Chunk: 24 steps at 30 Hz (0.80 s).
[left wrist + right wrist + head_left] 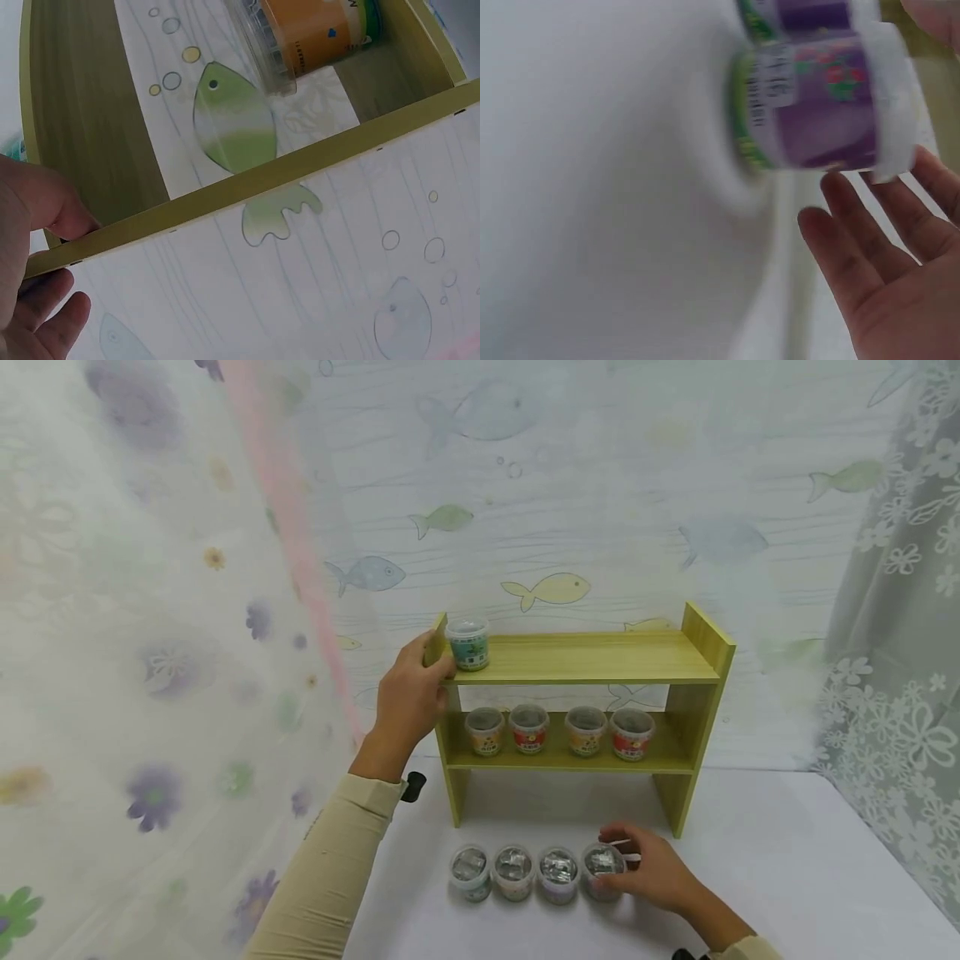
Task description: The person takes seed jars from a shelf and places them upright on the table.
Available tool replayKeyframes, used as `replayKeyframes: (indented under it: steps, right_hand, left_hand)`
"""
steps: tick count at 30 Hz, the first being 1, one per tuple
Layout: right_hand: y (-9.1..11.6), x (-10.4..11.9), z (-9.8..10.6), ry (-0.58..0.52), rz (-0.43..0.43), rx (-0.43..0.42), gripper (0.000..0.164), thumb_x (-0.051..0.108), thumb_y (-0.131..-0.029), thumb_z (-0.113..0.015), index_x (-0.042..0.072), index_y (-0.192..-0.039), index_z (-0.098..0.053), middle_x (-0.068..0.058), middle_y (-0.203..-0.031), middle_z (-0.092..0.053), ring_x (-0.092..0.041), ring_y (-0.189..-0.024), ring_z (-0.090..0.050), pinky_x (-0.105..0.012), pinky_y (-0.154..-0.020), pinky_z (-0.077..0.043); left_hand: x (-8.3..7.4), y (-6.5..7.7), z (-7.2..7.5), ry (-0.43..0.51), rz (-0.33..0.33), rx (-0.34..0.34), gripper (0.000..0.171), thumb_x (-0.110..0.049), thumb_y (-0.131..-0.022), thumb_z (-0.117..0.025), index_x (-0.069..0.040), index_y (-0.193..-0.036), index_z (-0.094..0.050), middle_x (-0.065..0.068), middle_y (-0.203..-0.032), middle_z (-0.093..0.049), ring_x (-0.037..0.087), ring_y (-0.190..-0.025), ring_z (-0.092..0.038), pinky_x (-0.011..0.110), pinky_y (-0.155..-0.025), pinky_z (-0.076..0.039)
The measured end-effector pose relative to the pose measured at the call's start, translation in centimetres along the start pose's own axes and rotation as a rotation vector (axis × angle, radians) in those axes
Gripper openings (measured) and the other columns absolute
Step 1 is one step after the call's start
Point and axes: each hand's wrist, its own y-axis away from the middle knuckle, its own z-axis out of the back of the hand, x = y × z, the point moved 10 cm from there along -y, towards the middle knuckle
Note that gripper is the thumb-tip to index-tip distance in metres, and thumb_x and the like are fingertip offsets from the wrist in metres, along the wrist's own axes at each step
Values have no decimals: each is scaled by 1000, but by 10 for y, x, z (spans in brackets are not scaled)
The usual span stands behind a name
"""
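We see a yellow-green shelf (588, 657), its left side gripped by the left hand (408, 697). In front of the shelf, the right hand (654, 872) spreads wide around a cup (602, 862), rightmost of four. Four red and orange cups (530, 735) stand on the shelf's lower level, one teal cup (469, 647) on top.

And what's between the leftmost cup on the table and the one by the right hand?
The second cup and third cup, seen in the head view.

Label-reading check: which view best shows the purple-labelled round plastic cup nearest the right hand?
Right wrist: the cup is close, label showing, slightly blurred. Head: mainly its lid, front partly covered by the right hand. Left wrist doesn't show it.
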Motion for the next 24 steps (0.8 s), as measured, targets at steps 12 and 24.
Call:
replayKeyframes:
  steps: [12,24]
  right_hand:
    - [-14,50,28,78,142,-83,54,39,-79,-91,18,-123,-68,-1,-123,-71,-32,-118,-68,-53,-97,-56]
    - [-29,106,37,127,251,-115,52,37,-80,-90,20,-124,-68,1,-126,-70,-27,-119,-67,-50,-98,-55]
  left_hand:
    - [-1,-1,-1,5,-4,-20,23,2,-86,-69,-15,-101,-75,24,-148,-55,39,-133,-57,52,-83,-61]
    - [-3,-1,0,21,3,-25,22,4,-85,-68,-13,-97,-76,25,-146,-56,42,-132,-57,54,-85,-61]
